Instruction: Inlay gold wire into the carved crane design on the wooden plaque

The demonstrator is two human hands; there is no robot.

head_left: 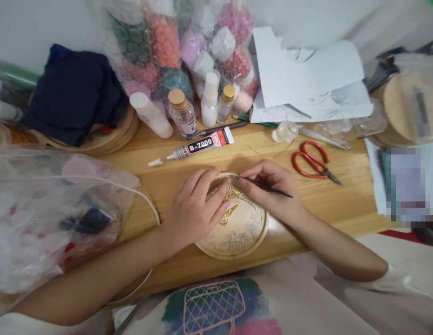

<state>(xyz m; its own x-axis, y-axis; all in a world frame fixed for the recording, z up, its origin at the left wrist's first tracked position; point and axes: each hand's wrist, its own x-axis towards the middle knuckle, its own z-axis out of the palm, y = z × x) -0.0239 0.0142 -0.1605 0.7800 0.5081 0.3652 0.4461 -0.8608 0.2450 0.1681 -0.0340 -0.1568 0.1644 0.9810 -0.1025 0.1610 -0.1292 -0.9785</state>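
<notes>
Disc (227, 238), red-handled scissors (322, 171) on table (356, 197)

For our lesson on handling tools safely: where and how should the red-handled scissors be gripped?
Probably by the red loops, from the picture's left: the scissors lie flat, loops toward the upper left, while the pointed blades face lower right, away from that approach.

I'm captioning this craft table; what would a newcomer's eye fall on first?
Probably the round cream disc with gold decoration, front and centre beneath the left hand, while the right hand holds a thin dark tool at its far edge. Next, the red-handled metal scissors to its right and the red and silver B-7000 tube beyond it. Multicoloured bundles in clear plastic rise at the back.
</notes>
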